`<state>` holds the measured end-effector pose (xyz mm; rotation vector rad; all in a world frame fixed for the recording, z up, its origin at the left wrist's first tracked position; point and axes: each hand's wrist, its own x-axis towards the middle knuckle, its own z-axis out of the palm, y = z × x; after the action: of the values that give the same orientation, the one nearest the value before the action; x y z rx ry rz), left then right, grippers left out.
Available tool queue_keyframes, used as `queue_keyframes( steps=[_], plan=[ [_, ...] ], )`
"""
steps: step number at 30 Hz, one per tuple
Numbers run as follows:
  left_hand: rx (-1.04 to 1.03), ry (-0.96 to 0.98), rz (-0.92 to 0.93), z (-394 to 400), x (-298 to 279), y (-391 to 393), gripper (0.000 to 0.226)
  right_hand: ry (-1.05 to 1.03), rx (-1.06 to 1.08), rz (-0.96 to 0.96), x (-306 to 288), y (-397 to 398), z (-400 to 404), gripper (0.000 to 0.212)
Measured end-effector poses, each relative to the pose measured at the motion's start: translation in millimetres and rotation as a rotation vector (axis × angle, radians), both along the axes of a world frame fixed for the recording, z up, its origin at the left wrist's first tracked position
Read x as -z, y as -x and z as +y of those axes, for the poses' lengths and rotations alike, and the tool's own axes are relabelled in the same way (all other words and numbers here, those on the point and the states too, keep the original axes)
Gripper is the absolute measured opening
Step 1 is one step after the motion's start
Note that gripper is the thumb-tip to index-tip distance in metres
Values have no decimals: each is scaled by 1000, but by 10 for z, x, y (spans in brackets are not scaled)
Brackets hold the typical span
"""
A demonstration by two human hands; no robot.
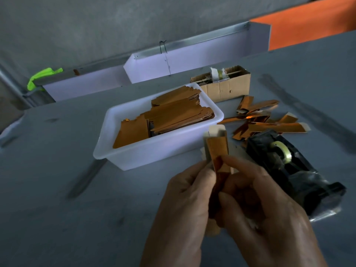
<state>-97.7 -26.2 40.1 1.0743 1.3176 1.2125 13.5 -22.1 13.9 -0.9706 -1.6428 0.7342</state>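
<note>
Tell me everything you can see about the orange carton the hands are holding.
The orange carton is a narrow folded card sleeve, glossy orange outside and pale inside. It is held roughly upright, its open top end showing pale flaps. The left hand and right hand both grip its lower half, covering much of it.

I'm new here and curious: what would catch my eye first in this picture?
First, the left hand and right hand, low in the middle, gripping a shiny orange carton. Just behind stands a white tub stacked with flat orange cartons, and a black tape dispenser lies right of the hands.
</note>
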Motion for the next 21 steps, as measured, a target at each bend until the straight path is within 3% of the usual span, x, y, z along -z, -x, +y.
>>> queue_keyframes(
  steps=[3,5,7,8,11,16,21],
  plan=[
    [6,-71,128,-19,6,46,25,269,-74,253,-36,-3,9,34],
    [-53,-127,253,-20,22,63,24,452,-98,296,-54,-40,42,43],
    [-76,-158,351,-8,16,95,23,578,-156,418,-67,-97,107,16],
    [-92,-157,357,8,3,137,24,624,-200,483,-62,-128,149,14],
    [-54,-46,144,70,-53,277,31,752,-247,667,-70,-128,232,14],
    [-81,48,-353,102,-57,326,29,754,-256,823,-33,-66,294,15],
    [-207,27,-558,125,-13,245,14,814,-195,963,-46,4,353,29]
  ],
)
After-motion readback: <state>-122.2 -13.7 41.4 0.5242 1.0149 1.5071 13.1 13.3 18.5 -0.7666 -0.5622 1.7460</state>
